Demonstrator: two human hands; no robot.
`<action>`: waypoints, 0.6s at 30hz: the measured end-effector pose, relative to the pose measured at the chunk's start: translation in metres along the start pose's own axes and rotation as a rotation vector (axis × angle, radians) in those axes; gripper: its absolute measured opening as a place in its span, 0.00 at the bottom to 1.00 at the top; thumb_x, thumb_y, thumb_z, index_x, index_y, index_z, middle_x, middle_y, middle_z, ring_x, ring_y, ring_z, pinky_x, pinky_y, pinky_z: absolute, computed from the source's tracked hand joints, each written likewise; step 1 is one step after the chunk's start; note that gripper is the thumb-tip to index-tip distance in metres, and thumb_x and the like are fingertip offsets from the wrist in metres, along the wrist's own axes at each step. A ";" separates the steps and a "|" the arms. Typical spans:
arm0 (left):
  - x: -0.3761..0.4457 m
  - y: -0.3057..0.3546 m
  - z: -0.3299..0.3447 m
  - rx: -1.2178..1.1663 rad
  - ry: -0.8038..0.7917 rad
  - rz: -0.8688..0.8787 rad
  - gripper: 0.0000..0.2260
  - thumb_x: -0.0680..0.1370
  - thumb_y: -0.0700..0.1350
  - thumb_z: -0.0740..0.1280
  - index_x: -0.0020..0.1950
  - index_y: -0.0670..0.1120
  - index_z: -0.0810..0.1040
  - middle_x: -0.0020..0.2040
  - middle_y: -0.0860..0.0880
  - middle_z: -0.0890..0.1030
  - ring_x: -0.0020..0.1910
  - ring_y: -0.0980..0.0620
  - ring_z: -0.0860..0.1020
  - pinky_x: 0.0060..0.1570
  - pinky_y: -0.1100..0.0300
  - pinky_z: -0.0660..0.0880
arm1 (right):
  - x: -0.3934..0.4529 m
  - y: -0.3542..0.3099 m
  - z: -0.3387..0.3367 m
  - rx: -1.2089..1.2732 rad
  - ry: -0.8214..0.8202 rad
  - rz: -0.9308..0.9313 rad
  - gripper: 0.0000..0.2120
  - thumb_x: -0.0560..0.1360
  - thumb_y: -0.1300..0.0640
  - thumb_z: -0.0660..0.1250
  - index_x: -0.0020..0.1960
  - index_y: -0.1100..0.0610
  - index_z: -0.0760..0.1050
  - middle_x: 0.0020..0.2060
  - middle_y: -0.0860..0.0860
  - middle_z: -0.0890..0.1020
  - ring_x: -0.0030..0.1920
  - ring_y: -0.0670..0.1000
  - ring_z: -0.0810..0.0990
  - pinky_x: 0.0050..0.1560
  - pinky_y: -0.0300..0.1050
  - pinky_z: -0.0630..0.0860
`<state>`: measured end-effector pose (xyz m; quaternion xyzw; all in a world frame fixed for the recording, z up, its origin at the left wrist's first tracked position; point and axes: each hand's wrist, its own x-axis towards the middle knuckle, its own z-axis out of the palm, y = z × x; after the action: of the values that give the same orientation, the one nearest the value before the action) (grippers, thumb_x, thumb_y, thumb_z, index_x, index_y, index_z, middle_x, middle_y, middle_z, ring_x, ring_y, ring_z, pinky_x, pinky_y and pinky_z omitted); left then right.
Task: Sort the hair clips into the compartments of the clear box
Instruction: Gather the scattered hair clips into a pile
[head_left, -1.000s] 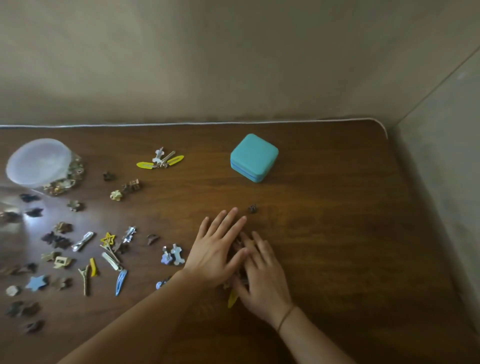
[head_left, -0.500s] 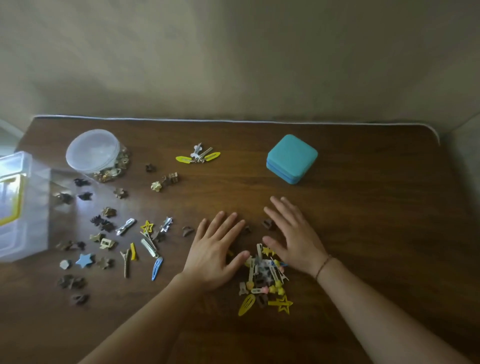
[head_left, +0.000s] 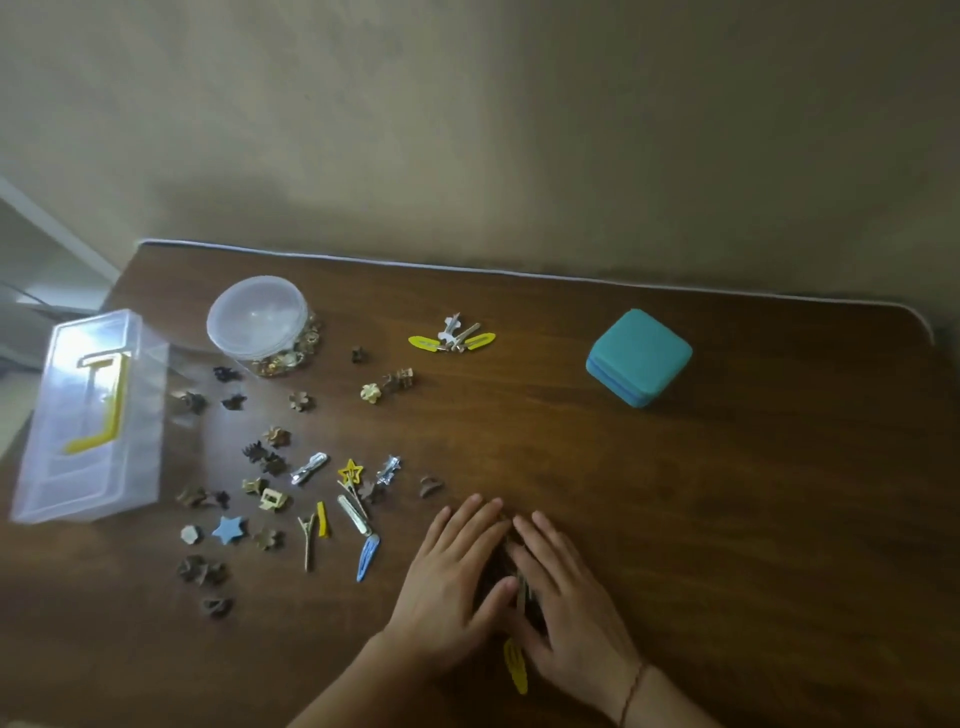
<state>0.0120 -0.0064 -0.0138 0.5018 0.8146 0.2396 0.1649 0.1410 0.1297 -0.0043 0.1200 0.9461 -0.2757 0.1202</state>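
Note:
Many small hair clips lie scattered on the left half of the brown table (head_left: 675, 519), among them a blue star clip (head_left: 229, 529), a blue snap clip (head_left: 368, 557) and a yellow star clip (head_left: 350, 472). The clear box (head_left: 88, 415) with a yellow handle stands at the table's left edge, lid down. My left hand (head_left: 452, 577) and my right hand (head_left: 566, 597) lie flat side by side over a pile of clips, hiding most of it. A yellow snap clip (head_left: 516, 673) sticks out between my wrists.
A round clear tub (head_left: 257, 318) holding small golden pieces stands behind the clear box. A teal square case (head_left: 639, 358) sits at the back right. Two yellow clips with pale ones (head_left: 452, 338) lie near the back middle. A wall runs along the table's far edge.
My right hand has moved left and down against my left hand, so the pile that showed between them is now covered. The view has shifted and shows more of the clear box.

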 end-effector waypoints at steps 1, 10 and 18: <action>0.003 -0.005 -0.005 -0.017 0.020 -0.002 0.24 0.81 0.61 0.54 0.75 0.52 0.66 0.77 0.56 0.61 0.78 0.57 0.52 0.73 0.49 0.53 | 0.004 -0.002 -0.001 -0.002 0.006 -0.009 0.31 0.78 0.34 0.47 0.78 0.44 0.49 0.76 0.37 0.40 0.75 0.40 0.34 0.77 0.47 0.40; 0.101 -0.099 -0.086 0.112 0.330 -0.235 0.24 0.78 0.60 0.57 0.72 0.54 0.69 0.76 0.54 0.63 0.77 0.50 0.56 0.73 0.42 0.53 | 0.160 0.006 -0.080 -0.077 0.189 0.045 0.30 0.77 0.35 0.49 0.77 0.42 0.52 0.78 0.41 0.47 0.77 0.44 0.40 0.76 0.50 0.48; 0.154 -0.165 -0.112 0.222 0.065 -0.279 0.33 0.75 0.70 0.48 0.78 0.58 0.53 0.80 0.55 0.48 0.78 0.50 0.42 0.74 0.41 0.42 | 0.282 0.013 -0.104 -0.228 0.066 -0.034 0.34 0.75 0.32 0.51 0.77 0.42 0.51 0.79 0.45 0.47 0.78 0.49 0.41 0.76 0.58 0.46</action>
<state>-0.2348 0.0431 -0.0169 0.3909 0.9028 0.1388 0.1139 -0.1378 0.2431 -0.0080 0.0984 0.9767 -0.1640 0.0970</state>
